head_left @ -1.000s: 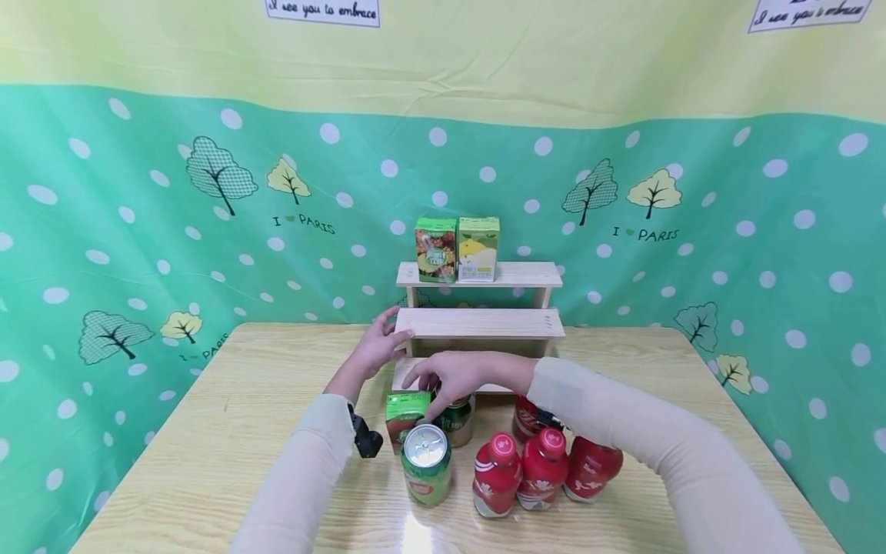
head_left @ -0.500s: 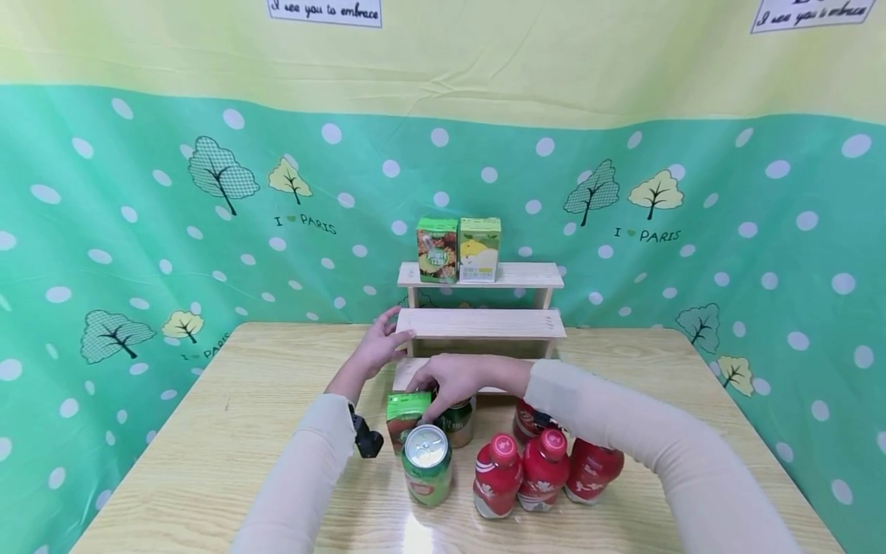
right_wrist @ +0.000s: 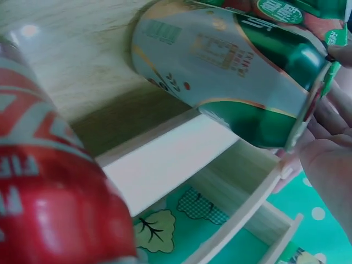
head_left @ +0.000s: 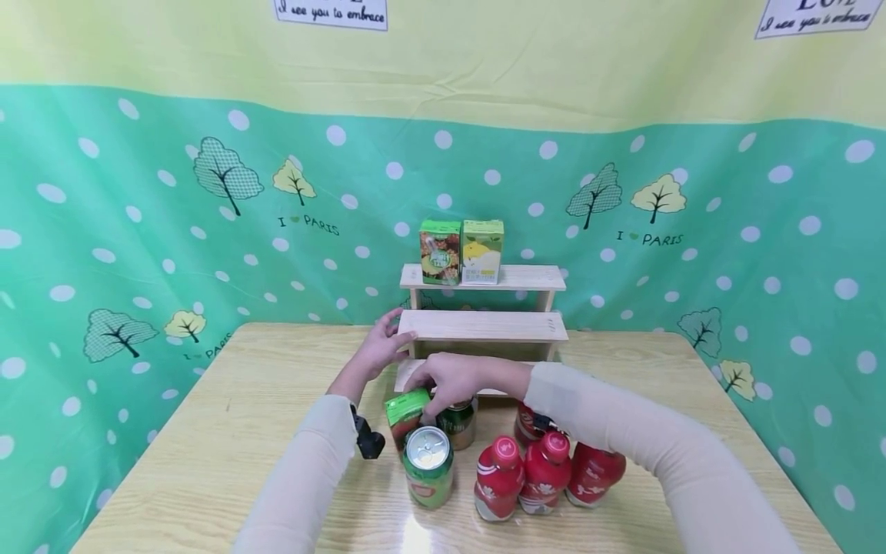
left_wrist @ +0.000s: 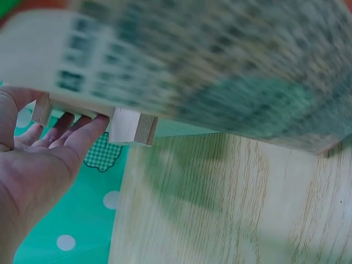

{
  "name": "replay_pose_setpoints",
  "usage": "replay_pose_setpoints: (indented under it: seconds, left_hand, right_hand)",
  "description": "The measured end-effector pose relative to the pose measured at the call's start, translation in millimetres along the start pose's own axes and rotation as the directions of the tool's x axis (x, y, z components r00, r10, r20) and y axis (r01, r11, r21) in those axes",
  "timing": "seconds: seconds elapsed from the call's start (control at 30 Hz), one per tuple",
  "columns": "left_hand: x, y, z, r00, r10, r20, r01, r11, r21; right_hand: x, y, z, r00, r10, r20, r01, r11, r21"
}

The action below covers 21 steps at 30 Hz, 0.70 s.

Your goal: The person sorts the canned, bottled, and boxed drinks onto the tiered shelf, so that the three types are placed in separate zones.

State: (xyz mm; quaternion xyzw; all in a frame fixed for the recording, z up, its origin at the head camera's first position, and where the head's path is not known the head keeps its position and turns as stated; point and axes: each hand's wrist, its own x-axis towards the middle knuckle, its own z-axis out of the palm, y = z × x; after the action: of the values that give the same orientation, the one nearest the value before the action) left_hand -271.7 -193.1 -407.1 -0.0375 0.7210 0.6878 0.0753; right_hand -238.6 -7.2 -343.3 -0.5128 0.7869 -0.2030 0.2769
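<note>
My left hand (head_left: 377, 348) grips the left end of the middle tier of a stepped wooden shelf (head_left: 484, 325). In the left wrist view, its fingers (left_wrist: 82, 135) curl beneath the wood. My right hand (head_left: 453, 377) reaches across and pinches a green-topped juice box (head_left: 404, 415), which leans to one side. A blurred printed carton side (left_wrist: 220, 66) fills the top of the left wrist view. Beside the juice box stands a dark green can (head_left: 458, 425), partly under my right hand; its pale label side (right_wrist: 220, 55) shows in the right wrist view. A light green can (head_left: 428, 471) stands in front.
Two juice boxes stand on the top tier, a brown-green one (head_left: 439, 254) and a yellow-green one (head_left: 482, 254). Red bottles (head_left: 498, 481) cluster at front right below my right sleeve. Another red container (right_wrist: 60, 176) is close in the right wrist view. A patterned cloth hangs behind.
The juice box was upright and now tilts in my right hand, its top shifted slightly up. My left hand keeps its grip on the shelf. The head view has shifted slightly.
</note>
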Motion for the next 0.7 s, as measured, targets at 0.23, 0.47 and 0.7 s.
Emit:
replay_pose_setpoints:
  seconds: [0.23, 0.47, 0.7]
  left_hand:
    - [-0.7, 1.1, -0.6, 1.000, 0.008, 0.006, -0.008, 1.000, 0.016]
    - [-2.5, 2.9, -1.3, 1.000, 0.000, 0.022, -0.001, 1.000, 0.019]
    - [-3.4, 3.0, -2.5, 0.999, 0.023, 0.036, -0.026, 0.996, 0.086]
  right_hand:
    - [-3.8, -5.6, -9.7, 0.998, -0.037, -0.044, 0.039, 0.998, 0.052]
    - [-8.5, -15.1, -22.6, 0.997, -0.009, -0.082, 0.016, 0.996, 0.083]
    - [-15.6, -21.2, -36.0, 0.985, -0.057, -0.165, 0.075, 0.992, 0.101]
